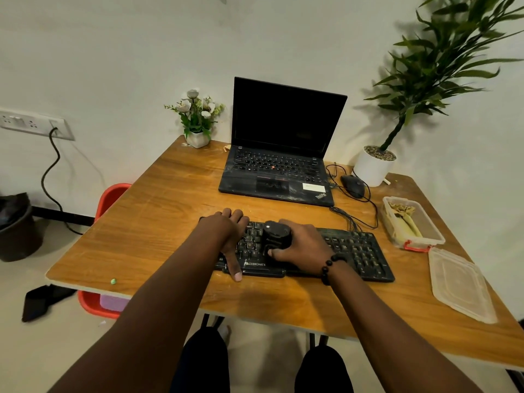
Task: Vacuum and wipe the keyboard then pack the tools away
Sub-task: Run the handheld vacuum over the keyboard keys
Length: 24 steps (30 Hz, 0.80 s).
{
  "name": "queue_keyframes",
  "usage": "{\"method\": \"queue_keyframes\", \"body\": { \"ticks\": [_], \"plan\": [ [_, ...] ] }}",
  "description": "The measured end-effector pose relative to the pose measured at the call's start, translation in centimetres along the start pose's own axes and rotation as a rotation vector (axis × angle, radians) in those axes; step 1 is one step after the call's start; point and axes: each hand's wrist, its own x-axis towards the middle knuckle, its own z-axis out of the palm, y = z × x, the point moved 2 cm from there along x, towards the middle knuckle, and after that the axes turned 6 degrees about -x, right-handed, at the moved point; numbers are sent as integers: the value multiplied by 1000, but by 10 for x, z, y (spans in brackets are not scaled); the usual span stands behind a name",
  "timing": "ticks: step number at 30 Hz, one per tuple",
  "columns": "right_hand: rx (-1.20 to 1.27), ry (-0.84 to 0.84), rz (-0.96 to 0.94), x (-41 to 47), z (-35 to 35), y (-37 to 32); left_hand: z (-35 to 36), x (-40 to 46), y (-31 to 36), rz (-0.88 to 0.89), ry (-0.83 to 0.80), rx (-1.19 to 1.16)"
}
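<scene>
While the head camera looks down over a wooden table [175, 199], a black keyboard [357, 251] lies near the front edge, its cable running back toward the laptop [283, 154] that stands open with a dark screen at the far side. The left hand [232, 236] lies flat on the left end of the keyboard, fingers straight over the far edge and the thumb stretched down past the near edge onto the table; it grasps nothing and only presses the keyboard. The right hand [300, 245] wraps around a small black handheld vacuum [276, 235], thumb on the near side and fingers curled over the far side, and the vacuum sits upright on the keys just right of the left hand, about the middle-left of the keyboard. A dark bead bracelet [329, 266] circles the right wrist.

To the right of the keyboard stands a clear plastic container [433, 236] with red clips, open, with a yellowish cloth [405, 219] inside; its lid [459, 285] lies flat on the table just in front of it. A black mouse [353, 186] rests beside the laptop among loose cable. A small white pot of flowers [197, 120] stands at the far left corner, and a tall green plant in a white pot [374, 165] at the far right. Left of the table, a red chair [109, 199] is partly tucked under it, a dark bin [18, 231] stands on the floor, and a cord hangs from a wall socket [34, 123].
</scene>
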Motion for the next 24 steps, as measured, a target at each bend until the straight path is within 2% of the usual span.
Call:
{"method": "queue_keyframes", "body": {
  "ticks": [2,6,10,13,17,22,24],
  "plan": [
    [9,-31,-18,-1,-4,-3,1,1,-1,-1,2,1],
    [17,65,32,-5,-1,0,1,2,-1,-2,5,4],
    [-3,-41,-18,-18,5,-4,2,2,-1,13,8,5],
    [13,127,1,-24,5,0,2,3,-2,22,10,-1],
    [22,82,3,-33,14,-1,5,2,-4,36,25,-21],
    [138,353,132,-45,8,6,17,-2,0,73,40,-77],
    [119,313,157,-51,19,4,18,-7,5,78,50,-99]
  ]
}}
